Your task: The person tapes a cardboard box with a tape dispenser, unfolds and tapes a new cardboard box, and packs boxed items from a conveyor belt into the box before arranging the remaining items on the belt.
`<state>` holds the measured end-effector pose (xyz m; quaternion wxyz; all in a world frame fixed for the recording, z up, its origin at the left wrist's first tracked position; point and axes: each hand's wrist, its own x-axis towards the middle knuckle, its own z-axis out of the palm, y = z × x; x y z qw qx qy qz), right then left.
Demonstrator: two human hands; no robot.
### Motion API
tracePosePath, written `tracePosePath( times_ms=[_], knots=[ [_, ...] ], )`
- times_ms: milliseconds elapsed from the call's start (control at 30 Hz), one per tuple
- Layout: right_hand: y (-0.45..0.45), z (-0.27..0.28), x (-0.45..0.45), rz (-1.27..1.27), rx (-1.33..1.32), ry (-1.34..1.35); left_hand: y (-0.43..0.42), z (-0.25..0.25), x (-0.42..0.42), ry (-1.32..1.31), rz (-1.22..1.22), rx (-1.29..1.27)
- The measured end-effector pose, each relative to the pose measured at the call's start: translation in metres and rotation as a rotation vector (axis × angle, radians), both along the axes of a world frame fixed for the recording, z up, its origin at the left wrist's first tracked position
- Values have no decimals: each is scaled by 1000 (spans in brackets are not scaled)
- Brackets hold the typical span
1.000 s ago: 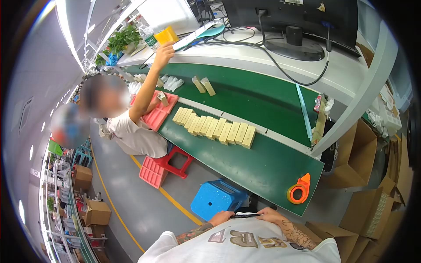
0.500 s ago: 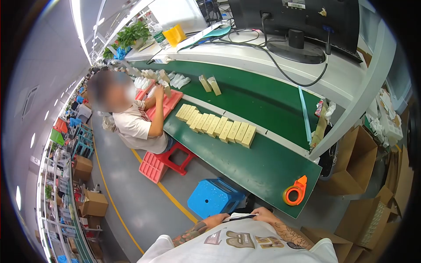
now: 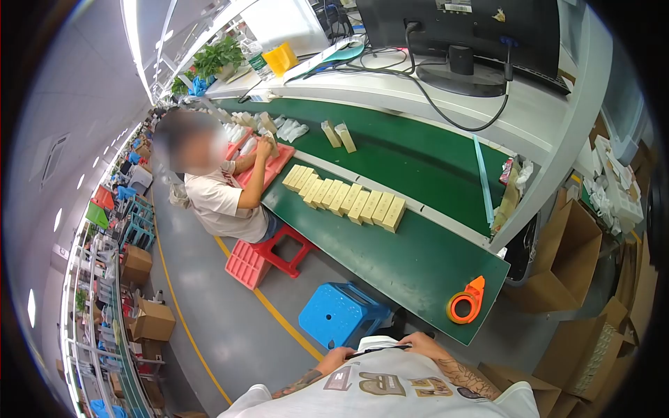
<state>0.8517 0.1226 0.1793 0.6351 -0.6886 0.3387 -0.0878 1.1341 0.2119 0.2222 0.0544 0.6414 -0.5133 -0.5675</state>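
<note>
Wearer's right hand (image 3: 421, 343) looks closed on the hem of the white shirt (image 3: 387, 404); the left hand (image 3: 336, 359) is right against it, but can't tell if it's gripping. Bit more fabric looks bunched between them than a second ago, just off the worktop (image 3: 390, 261)'s near edge, so it's all clothing for now, no contact with the bench stuff. Orange tape dispenser (image 3: 477, 292) sits by the near right corner, boxes (image 3: 345, 198) haven't budged along the far edge, and the co-worker's raised arm (image 3: 253, 187) has dropped to the pink tray (image 3: 277, 167) at the left end.
</note>
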Motion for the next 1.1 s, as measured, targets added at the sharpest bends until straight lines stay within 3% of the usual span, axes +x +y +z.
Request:
tracePosePath(
  times_ms=[300, 400, 433, 700, 800, 967, 1100],
  knots=[
    [20, -14, -14, -13, -35, -110, 8, 12, -16, 44, -15, 40],
    [13, 12, -23, -75, 384, -21, -2, 26, -26, 37, -80, 46],
    [13, 10, -26, -76, 396, -16, -4, 21, -26, -7, -124, 10],
    [13, 12, -46, 4, 252, -88, -18, 33, -37, -74, -276, -39],
    [21, 13, -58, -63, 217, -288, -10, 34, -39, -90, -287, -19],
    [39, 9, -68, -152, 320, -154, -4, 25, -35, -81, -279, -124],
    [49, 19, -65, -246, 29, -117, -7, 26, -36, -115, -287, -113]
  ],
)
